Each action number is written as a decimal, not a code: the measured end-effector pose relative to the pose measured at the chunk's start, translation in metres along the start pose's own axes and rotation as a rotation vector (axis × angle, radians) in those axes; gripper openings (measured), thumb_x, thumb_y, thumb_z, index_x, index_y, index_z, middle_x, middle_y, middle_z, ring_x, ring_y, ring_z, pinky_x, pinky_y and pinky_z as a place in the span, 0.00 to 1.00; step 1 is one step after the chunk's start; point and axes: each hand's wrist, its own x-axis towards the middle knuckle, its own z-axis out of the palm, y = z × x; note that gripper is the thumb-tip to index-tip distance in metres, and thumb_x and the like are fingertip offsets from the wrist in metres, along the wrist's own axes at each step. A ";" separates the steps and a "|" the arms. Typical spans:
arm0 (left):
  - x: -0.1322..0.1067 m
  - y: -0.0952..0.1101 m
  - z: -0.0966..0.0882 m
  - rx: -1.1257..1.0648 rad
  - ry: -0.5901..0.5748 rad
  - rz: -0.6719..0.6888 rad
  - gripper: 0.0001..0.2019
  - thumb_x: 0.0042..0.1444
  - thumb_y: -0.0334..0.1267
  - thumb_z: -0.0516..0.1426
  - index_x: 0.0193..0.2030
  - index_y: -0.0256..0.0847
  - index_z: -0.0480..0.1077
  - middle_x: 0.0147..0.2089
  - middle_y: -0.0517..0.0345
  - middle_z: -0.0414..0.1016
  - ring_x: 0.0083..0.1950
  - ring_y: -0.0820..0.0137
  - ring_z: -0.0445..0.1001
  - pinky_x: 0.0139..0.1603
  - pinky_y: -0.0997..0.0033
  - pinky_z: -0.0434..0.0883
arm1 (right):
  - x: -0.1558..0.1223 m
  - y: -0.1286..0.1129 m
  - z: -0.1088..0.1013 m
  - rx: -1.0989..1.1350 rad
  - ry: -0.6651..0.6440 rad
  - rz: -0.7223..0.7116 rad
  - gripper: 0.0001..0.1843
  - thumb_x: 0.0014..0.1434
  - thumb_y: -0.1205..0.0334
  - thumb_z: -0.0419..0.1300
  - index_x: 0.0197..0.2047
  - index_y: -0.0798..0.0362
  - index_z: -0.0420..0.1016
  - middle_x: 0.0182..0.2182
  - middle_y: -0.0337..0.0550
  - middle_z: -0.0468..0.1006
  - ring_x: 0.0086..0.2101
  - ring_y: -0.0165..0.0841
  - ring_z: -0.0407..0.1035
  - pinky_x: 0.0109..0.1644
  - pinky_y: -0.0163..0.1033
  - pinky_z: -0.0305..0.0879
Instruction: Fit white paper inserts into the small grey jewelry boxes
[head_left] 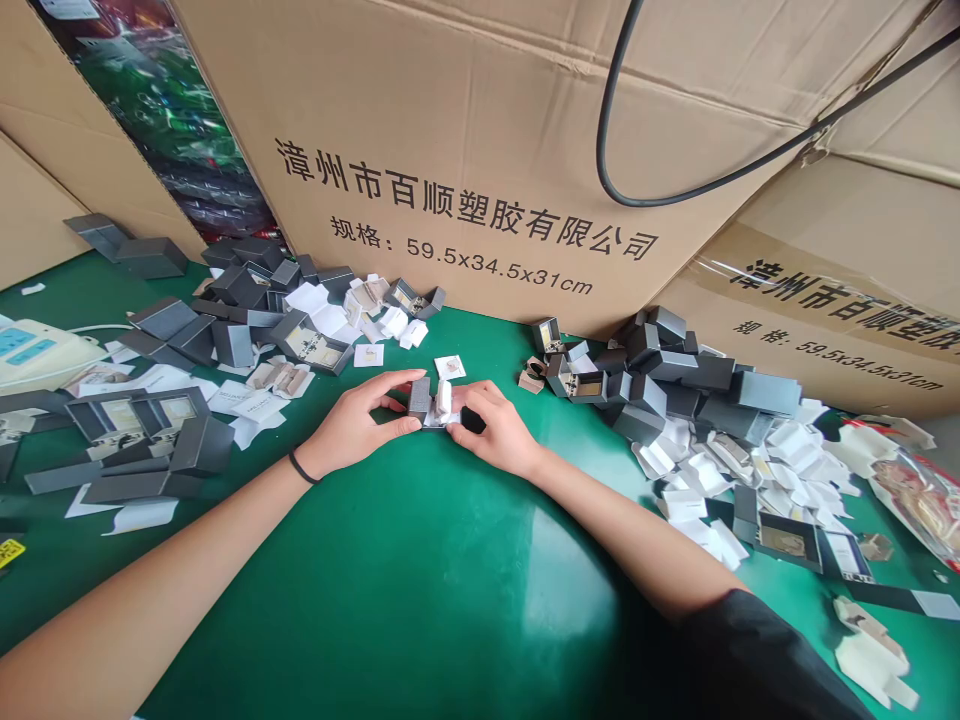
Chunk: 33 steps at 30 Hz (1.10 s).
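My left hand [352, 425] and my right hand [495, 425] meet at the middle of the green table [420, 580]. The left hand's fingers pinch a small grey box [419, 398] from its left side. Right beside it, the right hand's fingers close on a small white insert [444, 398]. A white card [450, 367] lies just behind the hands. A black band circles my left wrist.
Heaps of grey boxes and white inserts lie at the left [247, 300] and at the right [675, 390]. Large cardboard cartons [480, 130] stand along the back with a black cable [675, 195] hanging across them. A white device [37, 350] sits at the far left.
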 end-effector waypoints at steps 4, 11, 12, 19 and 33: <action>0.000 -0.001 0.000 0.009 -0.004 0.004 0.30 0.50 0.51 0.59 0.59 0.44 0.63 0.61 0.49 0.64 0.45 0.63 0.75 0.46 0.62 0.75 | 0.001 0.001 -0.003 -0.117 -0.057 -0.081 0.07 0.58 0.64 0.56 0.41 0.50 0.72 0.49 0.43 0.73 0.46 0.37 0.63 0.50 0.46 0.62; 0.000 0.001 0.000 -0.015 -0.017 -0.012 0.29 0.50 0.51 0.59 0.59 0.44 0.64 0.62 0.48 0.63 0.45 0.62 0.75 0.45 0.62 0.75 | 0.004 -0.001 -0.009 -0.335 -0.127 -0.157 0.09 0.60 0.62 0.54 0.41 0.48 0.75 0.50 0.42 0.72 0.48 0.39 0.59 0.51 0.48 0.57; 0.000 0.001 0.000 -0.013 -0.015 -0.010 0.29 0.50 0.51 0.59 0.58 0.44 0.64 0.62 0.48 0.64 0.46 0.62 0.74 0.44 0.62 0.76 | 0.005 -0.002 -0.010 -0.360 -0.139 -0.176 0.09 0.60 0.62 0.54 0.41 0.47 0.75 0.50 0.42 0.72 0.48 0.40 0.59 0.53 0.49 0.56; 0.001 -0.001 0.000 -0.004 -0.004 -0.004 0.29 0.50 0.51 0.60 0.58 0.45 0.64 0.60 0.49 0.65 0.44 0.63 0.74 0.45 0.61 0.76 | 0.011 -0.006 -0.018 -0.531 -0.227 -0.256 0.11 0.63 0.61 0.51 0.42 0.46 0.74 0.49 0.43 0.72 0.49 0.42 0.59 0.59 0.59 0.48; 0.001 0.000 -0.001 -0.006 -0.008 -0.010 0.29 0.50 0.52 0.59 0.58 0.44 0.64 0.61 0.48 0.64 0.44 0.62 0.75 0.45 0.60 0.75 | 0.009 0.004 -0.017 -0.417 -0.219 -0.382 0.12 0.63 0.62 0.51 0.45 0.50 0.73 0.44 0.46 0.76 0.48 0.39 0.65 0.62 0.56 0.52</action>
